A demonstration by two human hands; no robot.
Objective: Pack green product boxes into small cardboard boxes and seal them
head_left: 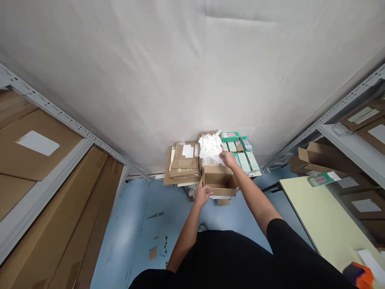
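An open cardboard box [221,178] stands in front of me, and its inside looks bare. My left hand [203,194] is closed on its near left corner, thumb and fingers on the wall. Beyond it, a second box is lined with a white plastic bag [207,160] holding many small white pieces [210,144]. My right hand [227,158] is at the bag's near right edge, its fingers pinched together on the plastic. Whether a white piece is also between them is too small to tell.
Flattened cardboard [185,162] lies stacked at the left. Several green-and-white boxes [244,160] stand at the right. Shelves with cartons [45,140] flank both sides. A pale table [325,212] at the right bears a green packet [323,179] and an orange-and-dark object [362,275].
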